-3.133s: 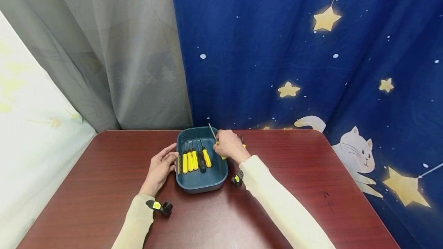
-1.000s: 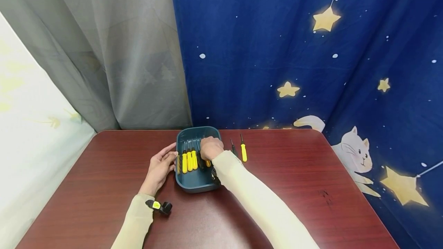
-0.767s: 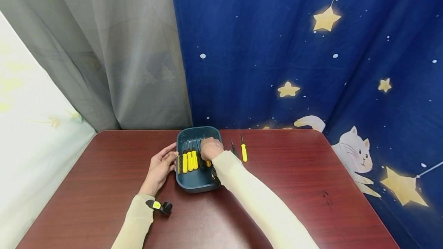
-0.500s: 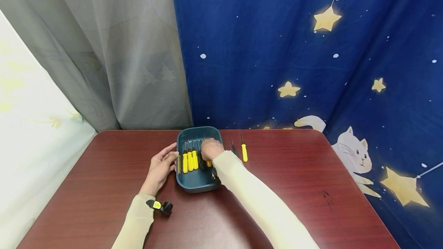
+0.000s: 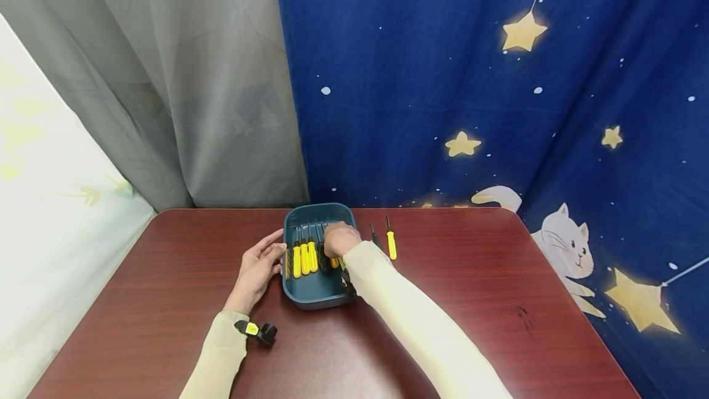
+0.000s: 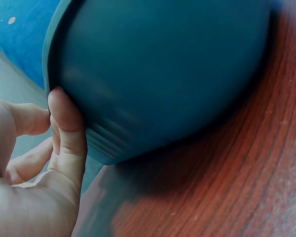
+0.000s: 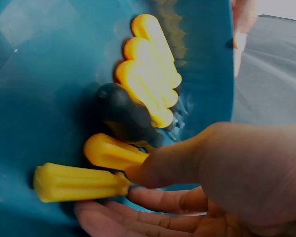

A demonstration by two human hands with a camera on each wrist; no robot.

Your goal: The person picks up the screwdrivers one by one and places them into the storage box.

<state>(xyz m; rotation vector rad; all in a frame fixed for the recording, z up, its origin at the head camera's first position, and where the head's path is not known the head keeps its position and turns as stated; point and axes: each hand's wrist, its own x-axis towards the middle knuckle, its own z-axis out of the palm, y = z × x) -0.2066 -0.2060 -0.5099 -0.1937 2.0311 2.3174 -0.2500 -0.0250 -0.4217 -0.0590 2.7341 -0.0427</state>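
Observation:
My left hand (image 5: 255, 270) holds the left rim of a dark blue bin (image 5: 316, 293), thumb and fingertips right at the edge in the left wrist view. Inside the bin's right side, my right hand (image 5: 340, 239) pinches a yellow-handled screwdriver (image 7: 79, 183) near the neck of its handle, between thumb and index finger. Its shaft is hidden behind the fingers. Just beside it lies another yellow screwdriver (image 7: 111, 150), then a black-handled screwdriver (image 7: 121, 111). Farther left, 3 yellow screwdrivers (image 5: 304, 257) lie side by side, shafts toward the far wall.
Right of the bin, a yellow screwdriver (image 5: 392, 245) and a dark screwdriver (image 5: 375, 239), partly hidden by the right sleeve, lie on the reddish table (image 5: 471, 300). Grey and blue curtains (image 5: 388, 79) hang behind the table's far edge.
About three seconds ago my right hand held a screwdriver up at the bin's right rim; it has since moved left and down into the bin. My left hand has stayed at the rim.

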